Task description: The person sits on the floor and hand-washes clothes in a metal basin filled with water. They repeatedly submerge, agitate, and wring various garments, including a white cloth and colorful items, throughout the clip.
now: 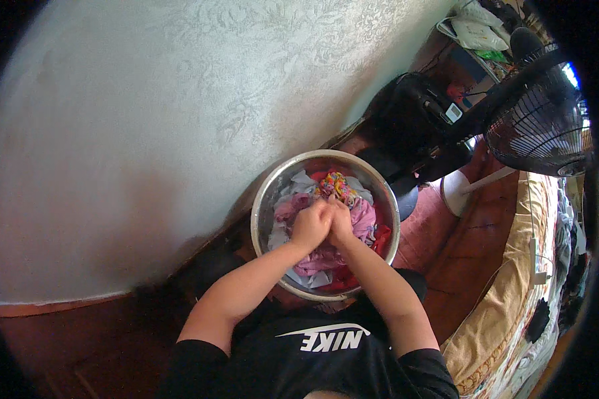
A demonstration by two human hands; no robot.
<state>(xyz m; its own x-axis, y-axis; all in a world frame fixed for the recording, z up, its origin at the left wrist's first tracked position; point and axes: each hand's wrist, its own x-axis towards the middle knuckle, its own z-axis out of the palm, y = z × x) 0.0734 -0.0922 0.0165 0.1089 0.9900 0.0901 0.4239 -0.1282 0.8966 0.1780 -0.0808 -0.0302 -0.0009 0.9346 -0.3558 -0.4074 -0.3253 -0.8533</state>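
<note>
A round metal basin (pixel 259 219) stands before me, holding a heap of wet-looking cloth: a pink garment (pixel 363 219), white pieces (pixel 299 184), red cloth (pixel 382 238) and a colourful patterned cloth (pixel 335 184). Over the middle of the basin, my left hand (pixel 311 222) and my right hand (pixel 339 219) press against each other, with curled fingers. Both seem closed on part of the pink garment, which shows on either side of them. The fingertips and the cloth between them are mostly hidden.
A textured wall (pixel 179 124) rises close at the left. To the right stand a black fan (pixel 539 124), a white round base (pixel 454 194) and a bed with a tan cover (pixel 499 299). Dark items lie behind the basin. A power strip (pixel 533 259) hangs by the bed.
</note>
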